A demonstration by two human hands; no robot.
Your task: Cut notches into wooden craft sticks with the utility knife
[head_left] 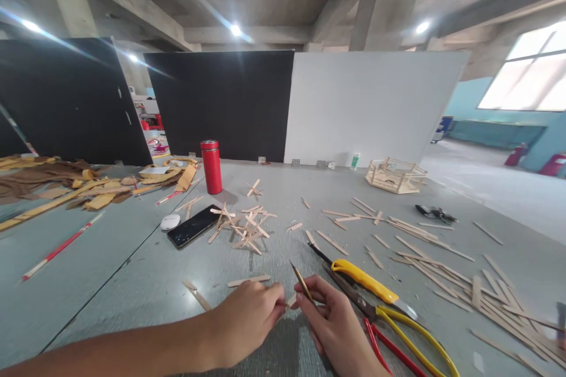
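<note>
My left hand (252,321) is closed in a pinch near the table's front edge. A short piece of wooden craft stick (291,301) shows between its fingertips and my right thumb. My right hand (333,321) is wrapped round a slim pencil-like tool (302,283), gold-coloured with a dark pointed tip aimed up and left. Just beyond my left hand lies a loose craft stick (249,281), and a broken one (197,296) is further left. Close to my right hand are a yellow-handled utility knife (365,280), yellow-handled scissors (415,330) and red-handled pliers (389,344).
Small joined stick pieces (250,227) lie beside a phone (193,227) and white earbud case (170,222). A red flask (211,168) stands behind. Many sticks (469,288) spread at right, below a small wooden frame model (395,177). Leather scraps (101,188) cover the left.
</note>
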